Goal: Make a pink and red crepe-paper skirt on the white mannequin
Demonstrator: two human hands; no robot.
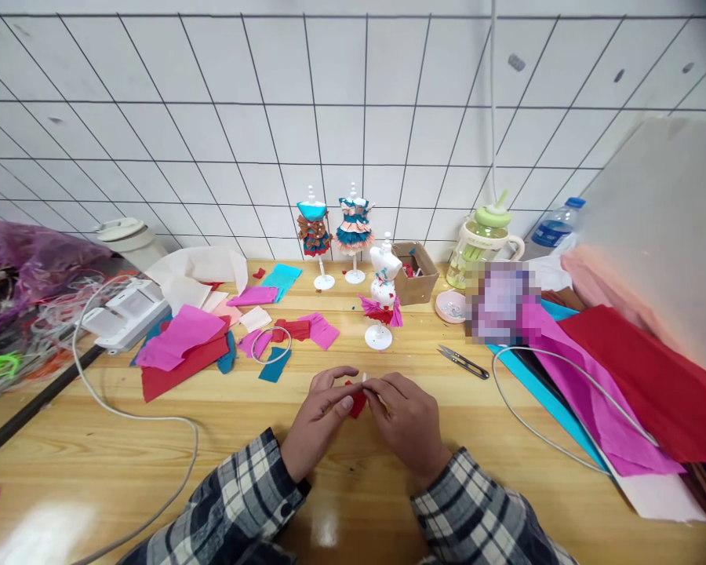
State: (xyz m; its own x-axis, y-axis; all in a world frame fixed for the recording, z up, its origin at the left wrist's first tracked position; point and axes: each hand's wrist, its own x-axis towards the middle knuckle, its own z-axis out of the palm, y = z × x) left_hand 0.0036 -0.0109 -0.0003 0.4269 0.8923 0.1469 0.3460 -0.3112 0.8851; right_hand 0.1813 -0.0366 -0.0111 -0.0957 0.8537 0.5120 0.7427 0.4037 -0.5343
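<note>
Between my hands is a small red paper piece (358, 402), partly covered by fingers, with a tiny white bit at its top. My left hand (323, 412) pinches its left side between thumb and fingers. My right hand (409, 416) has its thumb and forefinger closed at the upper right edge of the piece. Just beyond my hands stands a small white dress form (383, 290) with a magenta and red ruffle round its bottom. Two dressed forms, one in turquoise and brown (314, 227), one in teal and peach ruffles (354, 227), stand behind it.
Thread snips (463, 362) lie right of the dress form, near a pink dish (450, 307) and a cardboard box (415, 272). Coloured paper scraps (185, 337) and a white power strip (126, 314) are at left. Crepe sheets (653, 377), a cable (523, 428) and bottles (485, 243) are at right.
</note>
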